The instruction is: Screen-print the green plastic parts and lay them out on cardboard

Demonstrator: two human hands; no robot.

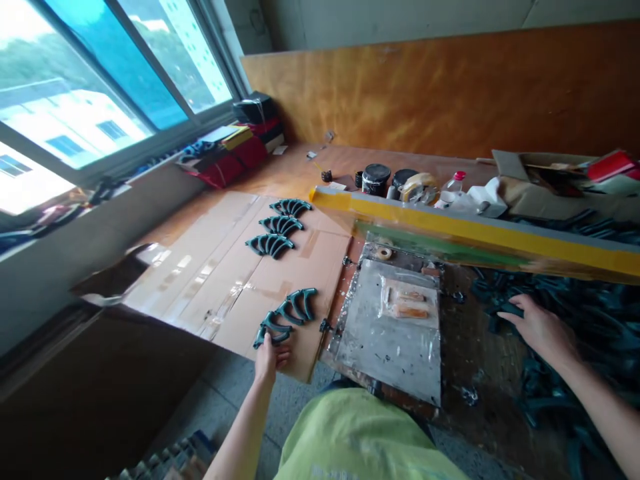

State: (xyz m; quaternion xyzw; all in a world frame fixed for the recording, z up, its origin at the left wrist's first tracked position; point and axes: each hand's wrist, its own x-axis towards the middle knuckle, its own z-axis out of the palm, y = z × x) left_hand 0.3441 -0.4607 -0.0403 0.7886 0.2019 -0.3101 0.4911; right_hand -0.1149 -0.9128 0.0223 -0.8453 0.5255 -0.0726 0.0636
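Gripping a curved dark part [279, 335] left of the grey board [385, 363], the left hand [271, 360] curls nearly closed; right of the board, the right hand [543, 330] pinches another part [510, 310] by a pile [595, 313]; behind, a yellow strip [450, 223] fences off tubs [376, 179].

No lettering, brand, number or sign can be read. The green shirt [357, 427] bears faint, blurred print near the lower edge of the view, and the black-lidded tub [376, 179] at the back of the bench [293, 175] has a pale patch too small to make out. Any marks on the white slip [280, 151] are likewise illegible.
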